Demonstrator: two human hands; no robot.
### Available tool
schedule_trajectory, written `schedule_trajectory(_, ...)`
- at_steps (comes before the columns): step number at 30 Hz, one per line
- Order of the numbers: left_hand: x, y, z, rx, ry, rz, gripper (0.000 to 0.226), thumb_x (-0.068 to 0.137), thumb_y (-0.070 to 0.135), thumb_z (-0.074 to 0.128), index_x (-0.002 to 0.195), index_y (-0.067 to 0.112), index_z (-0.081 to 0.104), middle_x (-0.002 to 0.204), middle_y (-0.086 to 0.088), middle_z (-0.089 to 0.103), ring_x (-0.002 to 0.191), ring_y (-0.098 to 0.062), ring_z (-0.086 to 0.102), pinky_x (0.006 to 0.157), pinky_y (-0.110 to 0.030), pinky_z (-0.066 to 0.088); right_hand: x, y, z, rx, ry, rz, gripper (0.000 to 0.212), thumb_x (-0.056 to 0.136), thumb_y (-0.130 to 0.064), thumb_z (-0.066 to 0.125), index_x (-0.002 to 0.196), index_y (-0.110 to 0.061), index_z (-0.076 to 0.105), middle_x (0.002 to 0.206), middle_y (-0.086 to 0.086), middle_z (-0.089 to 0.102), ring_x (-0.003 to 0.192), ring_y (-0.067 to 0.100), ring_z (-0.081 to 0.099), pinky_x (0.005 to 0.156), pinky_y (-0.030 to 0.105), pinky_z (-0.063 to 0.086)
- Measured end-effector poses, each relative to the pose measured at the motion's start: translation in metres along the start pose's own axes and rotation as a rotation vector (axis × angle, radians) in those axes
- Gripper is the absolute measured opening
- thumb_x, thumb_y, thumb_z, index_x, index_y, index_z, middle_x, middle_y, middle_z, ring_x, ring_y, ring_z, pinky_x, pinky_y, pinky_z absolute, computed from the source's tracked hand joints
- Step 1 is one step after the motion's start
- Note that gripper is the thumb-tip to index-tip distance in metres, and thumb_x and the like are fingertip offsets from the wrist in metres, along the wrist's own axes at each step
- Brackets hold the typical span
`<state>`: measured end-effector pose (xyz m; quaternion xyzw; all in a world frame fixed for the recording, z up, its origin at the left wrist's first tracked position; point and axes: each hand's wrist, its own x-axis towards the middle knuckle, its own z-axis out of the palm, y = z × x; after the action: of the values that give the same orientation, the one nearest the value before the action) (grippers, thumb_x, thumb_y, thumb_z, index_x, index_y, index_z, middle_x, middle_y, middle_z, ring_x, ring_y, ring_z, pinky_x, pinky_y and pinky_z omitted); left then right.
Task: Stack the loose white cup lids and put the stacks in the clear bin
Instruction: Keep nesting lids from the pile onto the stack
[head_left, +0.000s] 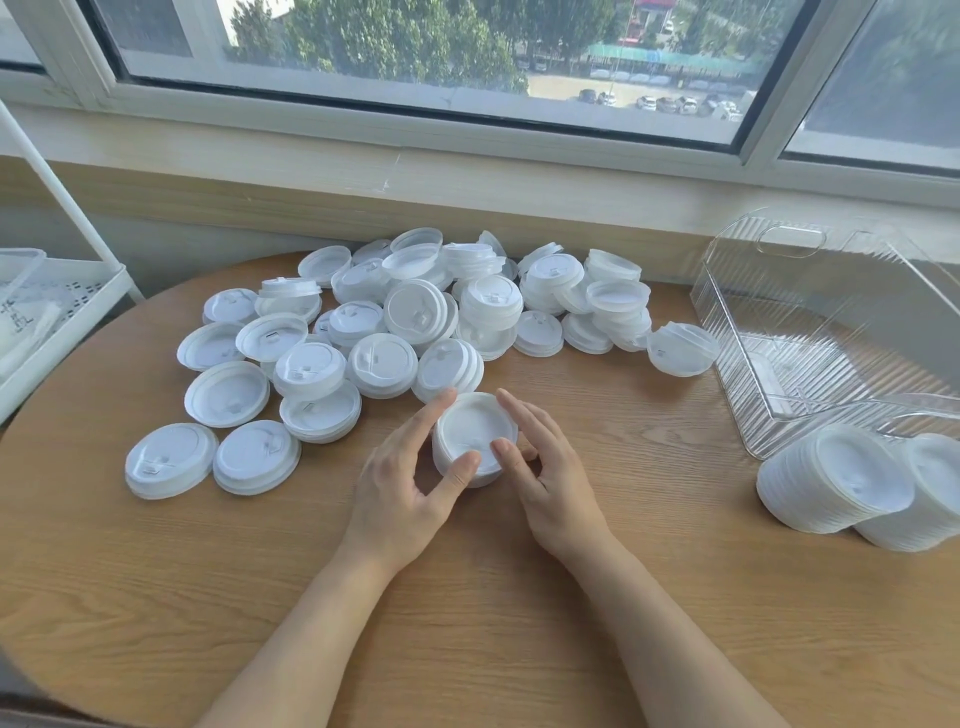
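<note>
A short stack of white cup lids (474, 431) stands upside down on the round wooden table (467, 597) in front of me. My left hand (410, 478) holds its left side, thumb on the near rim and fingers along the far rim. My right hand (540, 467) holds its right side the same way. Behind it lies a wide pile of loose white lids (405, 317), some nested in small stacks. The clear ribbed bin (831, 332) stands at the right of the table. Two tall lid stacks (841, 483) lie on their sides against the bin's near wall.
A window sill and wall run along the table's far edge. A white shelf cart (57, 312) stands at the left, just off the table. One lid (680, 348) leans against the bin's left wall.
</note>
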<state>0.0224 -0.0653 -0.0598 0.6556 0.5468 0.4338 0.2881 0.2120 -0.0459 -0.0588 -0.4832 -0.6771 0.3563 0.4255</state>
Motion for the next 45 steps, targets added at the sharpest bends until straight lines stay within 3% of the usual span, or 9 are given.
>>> schedule_trajectory(5,-0.004,0.005,-0.002,0.013,0.041,-0.008,0.084,0.078,0.067,0.078,0.15,0.037,0.046,0.14,0.02,0.06,0.132,-0.006,0.056,0.107,-0.04,0.05,0.001,-0.004,0.006,0.054,-0.02,0.024,0.056,0.097,-0.053,0.061,0.15,-0.036,0.055,0.136,-0.016,0.06,0.088,0.012,0.064,0.086,0.027,0.053)
schedule_trajectory(10,-0.005,0.003,-0.003,-0.023,0.165,-0.049,0.082,0.074,0.059,0.087,0.143,0.041,0.048,0.134,0.024,0.06,0.125,-0.007,0.059,0.103,-0.039,0.052,0.013,-0.002,0.011,0.141,0.041,0.056,0.049,0.099,-0.047,0.062,0.147,-0.039,0.056,0.131,-0.014,0.064,0.106,0.015,0.065,0.088,0.035,0.056)
schedule_trajectory(14,-0.004,-0.003,-0.003,-0.026,0.3,-0.077,0.082,0.074,0.06,0.082,0.144,0.032,0.05,0.136,0.018,0.061,0.13,-0.007,0.057,0.105,-0.043,0.051,0.029,0.006,0.018,0.05,0.112,0.087,0.052,0.097,-0.034,0.072,0.146,-0.037,0.056,0.127,-0.016,0.065,0.112,0.014,0.064,0.094,0.039,0.057)
schedule_trajectory(19,-0.002,-0.004,-0.002,-0.021,0.373,-0.121,0.088,0.074,0.065,0.077,0.148,0.029,0.047,0.142,0.012,0.059,0.134,-0.007,0.052,0.111,-0.041,0.046,0.049,0.004,0.029,-0.009,0.151,0.096,0.041,0.096,-0.028,0.073,0.133,-0.04,0.06,0.108,-0.017,0.069,0.09,0.009,0.068,0.086,0.031,0.057)
schedule_trajectory(27,0.0,-0.003,-0.001,0.014,0.275,-0.101,0.089,0.076,0.064,0.078,0.152,0.032,0.044,0.145,0.018,0.056,0.137,0.0,0.049,0.114,-0.042,0.045,0.066,0.002,0.036,0.031,0.261,0.16,0.036,0.095,-0.025,0.075,0.13,-0.029,0.065,0.094,-0.009,0.073,0.056,0.007,0.059,0.07,0.024,0.053)
schedule_trajectory(31,0.0,-0.002,-0.001,0.032,0.245,-0.101,0.09,0.076,0.067,0.077,0.152,0.037,0.042,0.143,0.025,0.055,0.135,0.003,0.049,0.112,-0.045,0.046,0.06,-0.002,0.03,0.136,0.352,0.128,0.035,0.094,-0.015,0.077,0.126,-0.025,0.066,0.092,-0.003,0.073,0.069,0.016,0.062,0.068,0.016,0.048)
schedule_trajectory(37,-0.001,0.001,-0.002,0.039,0.18,-0.093,0.091,0.074,0.068,0.079,0.152,0.038,0.043,0.143,0.023,0.057,0.133,0.001,0.051,0.109,-0.047,0.048,0.032,-0.006,0.004,0.173,0.423,0.092,0.03,0.093,-0.01,0.077,0.117,-0.027,0.069,0.092,-0.008,0.072,0.078,0.008,0.062,0.069,0.018,0.048)
schedule_trajectory(42,-0.002,0.0,-0.002,0.052,0.096,-0.074,0.092,0.071,0.075,0.077,0.151,0.045,0.042,0.14,0.027,0.058,0.129,-0.002,0.055,0.107,-0.048,0.047,0.005,-0.006,-0.016,-0.008,0.397,-0.008,0.019,0.094,-0.008,0.076,0.102,-0.026,0.076,0.09,-0.011,0.072,0.078,0.015,0.062,0.068,0.026,0.046)
schedule_trajectory(45,-0.002,0.002,-0.003,0.051,0.057,-0.07,0.093,0.07,0.078,0.075,0.151,0.047,0.041,0.14,0.028,0.058,0.126,-0.002,0.056,0.107,-0.048,0.047,-0.006,-0.012,-0.022,-0.179,0.374,-0.148,0.019,0.094,-0.005,0.077,0.101,-0.023,0.078,0.094,-0.014,0.071,0.081,0.015,0.062,0.071,0.021,0.044)
